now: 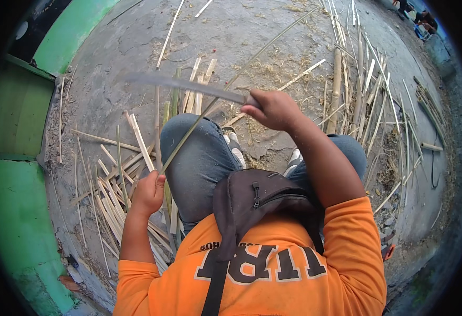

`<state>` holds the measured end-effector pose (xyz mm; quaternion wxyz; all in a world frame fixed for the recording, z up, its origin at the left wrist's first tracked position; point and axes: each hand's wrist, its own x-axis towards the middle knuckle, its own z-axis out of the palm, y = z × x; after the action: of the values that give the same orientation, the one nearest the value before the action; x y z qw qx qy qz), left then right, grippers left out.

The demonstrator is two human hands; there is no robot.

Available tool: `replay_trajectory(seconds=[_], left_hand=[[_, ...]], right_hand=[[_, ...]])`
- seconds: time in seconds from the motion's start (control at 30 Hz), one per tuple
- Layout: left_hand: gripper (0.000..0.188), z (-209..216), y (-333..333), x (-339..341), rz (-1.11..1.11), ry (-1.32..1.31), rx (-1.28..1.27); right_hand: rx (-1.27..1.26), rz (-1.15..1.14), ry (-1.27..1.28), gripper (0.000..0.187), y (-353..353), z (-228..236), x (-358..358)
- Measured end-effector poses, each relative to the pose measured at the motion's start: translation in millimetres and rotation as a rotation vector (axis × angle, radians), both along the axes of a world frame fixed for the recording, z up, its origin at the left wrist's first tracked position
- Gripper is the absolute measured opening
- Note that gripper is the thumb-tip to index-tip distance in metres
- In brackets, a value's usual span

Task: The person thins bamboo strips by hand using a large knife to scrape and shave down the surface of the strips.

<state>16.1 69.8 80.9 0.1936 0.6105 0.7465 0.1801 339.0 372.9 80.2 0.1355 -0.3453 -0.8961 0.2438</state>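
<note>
My right hand (pixel 274 109) is closed round the handle of a machete (pixel 199 87). Its long blade reaches left above my knees, and the tip is smeared by motion. A long, thin greenish bamboo strip (pixel 187 136) runs from my left hand (pixel 148 193) up and to the right, away from me. That hand is closed on its near end, beside my left knee. The blade crosses the strip in the picture; whether they touch I cannot tell. A pale split bamboo piece (pixel 142 141) ends at the same hand, and I cannot make out if it is gripped too.
Split bamboo strips (pixel 112 208) lie heaped at my left. Bamboo poles and more strips (pixel 357 89) spread over the ground at the right. Shavings (pixel 273 66) litter the concrete ahead. A green wall (pixel 12 210) borders the left. A black bag (pixel 265 197) rests on my lap.
</note>
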Motion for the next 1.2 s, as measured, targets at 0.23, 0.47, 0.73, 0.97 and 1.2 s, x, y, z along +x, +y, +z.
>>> replay_trajectory(seconds=[0.23, 0.47, 0.73, 0.97, 1.2], left_hand=[[0.048, 5, 5, 0, -0.002, -0.003, -0.024], [0.047, -1, 0, -1, 0.011, -0.010, -0.002], [0.045, 8, 2, -2, -0.005, 0.039, -0.040], [0.048, -6, 3, -10, -0.026, 0.013, -0.008], [0.050, -8, 3, -12, -0.028, -0.023, -0.014]], right_hand=[[-0.067, -0.146, 0.081, 0.056, 10, -9, 9], [-0.013, -0.041, 0.012, 0.056, 10, 2, 6], [-0.034, -0.112, 0.019, 0.056, 3, -5, 9], [-0.020, -0.170, 0.076, 0.054, 27, -2, 26], [0.007, -0.099, 0.108, 0.054, 3, -6, 10]])
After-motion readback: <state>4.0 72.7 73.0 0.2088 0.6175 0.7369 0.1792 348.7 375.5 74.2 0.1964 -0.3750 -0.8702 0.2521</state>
